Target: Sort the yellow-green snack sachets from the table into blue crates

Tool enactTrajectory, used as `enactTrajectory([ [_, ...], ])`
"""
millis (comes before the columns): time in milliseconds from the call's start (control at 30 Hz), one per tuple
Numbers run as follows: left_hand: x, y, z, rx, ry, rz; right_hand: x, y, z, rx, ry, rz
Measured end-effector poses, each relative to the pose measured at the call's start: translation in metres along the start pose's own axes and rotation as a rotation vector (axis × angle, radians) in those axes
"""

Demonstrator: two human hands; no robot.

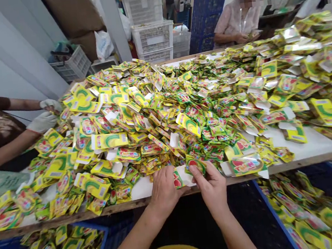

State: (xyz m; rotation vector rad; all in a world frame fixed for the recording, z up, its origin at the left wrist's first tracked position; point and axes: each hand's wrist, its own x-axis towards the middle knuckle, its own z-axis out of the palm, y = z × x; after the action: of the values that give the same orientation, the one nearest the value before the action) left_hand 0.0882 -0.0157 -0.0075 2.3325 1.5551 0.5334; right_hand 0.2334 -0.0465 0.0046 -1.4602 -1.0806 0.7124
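Observation:
My left hand (163, 188) is closed around a small printed carton (177, 179), whose white open flap (184, 174) points to the right. In my right hand (211, 185) a green and yellow sachet (197, 165) is pinched between thumb and fingers, close to the carton's open end. Both hands are at the table's front edge. Just right of my right hand lies another carton (247, 164) with its end flap open. Behind my hands rises a heap of loose green sachets (214, 129) mixed with yellow cartons (110, 140).
Blue crates (103, 243) holding many cartons stand below the table edge (118, 208) on both sides. At the left, a co-worker's gloved hands (43, 120) are over the heap; a mint-green cup-like object (4, 181) lies nearby. Another person (238, 22) sits across the table. White crates (153, 38) are stacked behind.

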Motion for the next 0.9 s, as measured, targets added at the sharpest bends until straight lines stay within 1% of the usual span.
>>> enactTrajectory([
  [100, -0.002, -0.013, -0.006, 0.093, 0.137, -0.061, 0.003, -0.010, 0.022, -0.129, -0.127, -0.150],
  [200, -0.005, -0.023, -0.001, 0.134, 0.215, -0.093, 0.009, -0.013, 0.036, -0.252, -0.256, -0.181],
  [267, -0.009, -0.027, 0.003, 0.075, 0.242, -0.107, 0.015, -0.013, 0.041, -0.343, -0.369, -0.192],
  [333, -0.013, -0.029, 0.004, -0.089, 0.260, -0.133, 0.022, -0.014, 0.045, -0.413, -0.431, -0.216],
  [367, -0.015, -0.031, 0.002, -0.217, 0.246, -0.149, 0.025, -0.016, 0.046, -0.428, -0.428, -0.225],
  [433, -0.018, -0.035, -0.005, -0.514, 0.175, -0.191, 0.030, -0.021, 0.050, -0.418, -0.420, -0.259],
  [500, -0.022, -0.043, -0.014, -0.763, 0.092, -0.235, 0.031, -0.027, 0.054, -0.382, -0.475, -0.328],
  [567, -0.026, -0.053, -0.022, -0.904, 0.046, -0.264, 0.030, -0.032, 0.059, -0.354, -0.548, -0.404],
  [667, -0.029, -0.067, -0.029, -1.005, 0.010, -0.279, 0.026, -0.036, 0.066, -0.375, -0.600, -0.457],
  [733, -0.030, -0.071, -0.033, -1.026, 0.003, -0.292, 0.026, -0.038, 0.070, -0.457, -0.633, -0.514],
  [833, -0.031, -0.067, -0.037, -1.033, 0.025, -0.324, 0.027, -0.041, 0.071, -0.578, -0.698, -0.618],
  [900, -0.032, -0.061, -0.037, -1.051, 0.053, -0.327, 0.027, -0.035, 0.072, -0.596, -0.740, -0.708],
])
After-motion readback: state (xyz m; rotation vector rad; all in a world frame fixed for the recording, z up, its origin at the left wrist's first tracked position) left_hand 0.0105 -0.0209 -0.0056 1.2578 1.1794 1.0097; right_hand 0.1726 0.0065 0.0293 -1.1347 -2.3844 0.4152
